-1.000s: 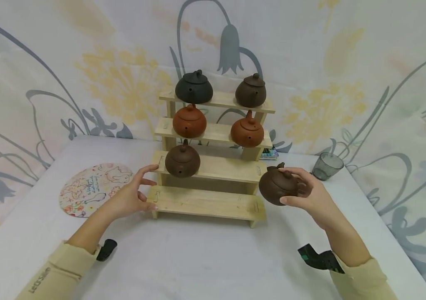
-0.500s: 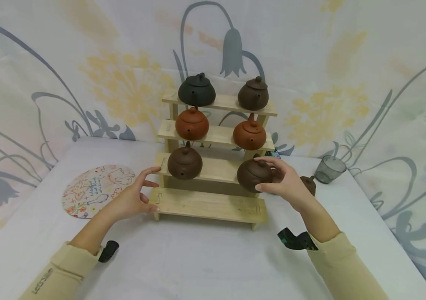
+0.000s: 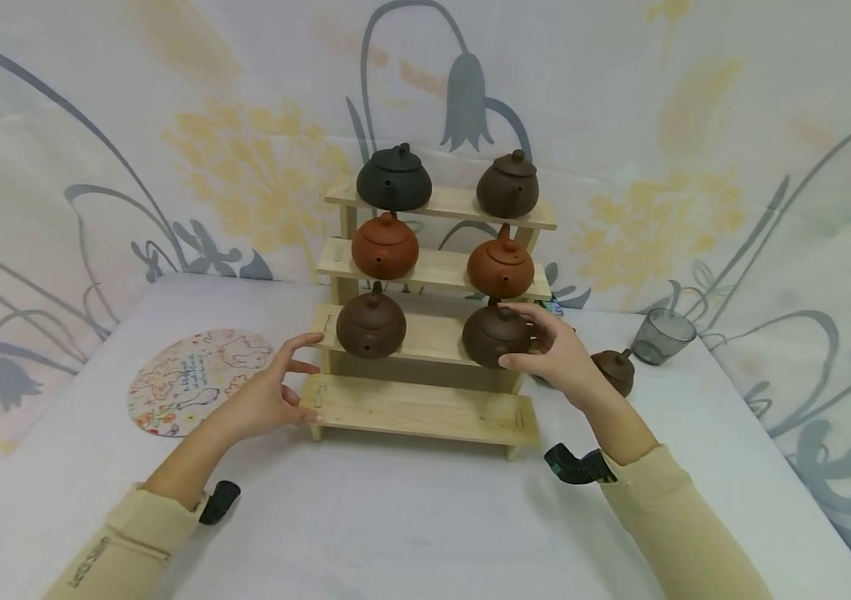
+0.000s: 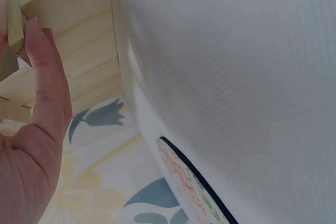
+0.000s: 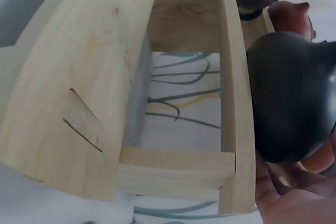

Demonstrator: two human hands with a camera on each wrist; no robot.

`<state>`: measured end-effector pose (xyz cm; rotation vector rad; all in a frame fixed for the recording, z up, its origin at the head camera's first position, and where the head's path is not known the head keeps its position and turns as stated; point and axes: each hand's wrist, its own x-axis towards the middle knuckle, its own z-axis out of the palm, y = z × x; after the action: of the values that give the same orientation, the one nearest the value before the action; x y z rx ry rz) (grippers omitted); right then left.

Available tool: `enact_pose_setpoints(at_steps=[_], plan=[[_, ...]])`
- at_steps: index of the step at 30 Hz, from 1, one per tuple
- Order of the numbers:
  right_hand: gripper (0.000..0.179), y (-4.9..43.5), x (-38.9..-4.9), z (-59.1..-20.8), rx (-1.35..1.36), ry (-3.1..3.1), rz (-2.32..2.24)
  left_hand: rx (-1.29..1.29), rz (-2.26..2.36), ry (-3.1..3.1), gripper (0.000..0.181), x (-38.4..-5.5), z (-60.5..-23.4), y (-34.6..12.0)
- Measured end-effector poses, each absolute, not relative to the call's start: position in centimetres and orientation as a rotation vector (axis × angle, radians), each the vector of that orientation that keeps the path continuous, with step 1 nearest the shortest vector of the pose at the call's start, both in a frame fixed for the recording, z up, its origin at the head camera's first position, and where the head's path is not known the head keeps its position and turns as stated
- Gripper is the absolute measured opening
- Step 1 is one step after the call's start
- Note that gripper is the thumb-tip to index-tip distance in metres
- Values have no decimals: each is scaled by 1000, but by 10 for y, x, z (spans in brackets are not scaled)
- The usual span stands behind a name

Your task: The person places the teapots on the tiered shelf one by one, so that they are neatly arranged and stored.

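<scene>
a white-clothed table (image 3: 410, 517) stands before a draped backdrop printed with grey bellflowers and yellow blooms. on it stands a stepped wooden rack (image 3: 425, 412), and well left of the left hand's fingers lies a round patterned mat (image 3: 192, 379).

half a second ago the dark brown teapot (image 3: 495, 335) hung just off the third shelf's right end; now it sits on that shelf, under the orange pot. the right hand (image 3: 556, 354) has followed it in, thumb and fingers curled round its right side.

the teapot is squat, round and matte, with a knobbed lid.

the left hand (image 3: 267, 392) rests with straight fingers against the rack's left end, gripping nothing.
</scene>
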<state>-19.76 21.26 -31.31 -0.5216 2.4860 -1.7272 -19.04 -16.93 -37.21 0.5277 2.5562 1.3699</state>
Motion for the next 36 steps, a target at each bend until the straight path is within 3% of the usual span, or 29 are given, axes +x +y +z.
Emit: enact_pose_setpoints(at_steps=[21,36], plan=[[51,255,-169,-329,-563,2398,-2118,515,1392,2534,101,-191,-373,-170],[45,296,-157,-352,-298,2613,-2049,493,1387,2536,102,-190,-372,-169]])
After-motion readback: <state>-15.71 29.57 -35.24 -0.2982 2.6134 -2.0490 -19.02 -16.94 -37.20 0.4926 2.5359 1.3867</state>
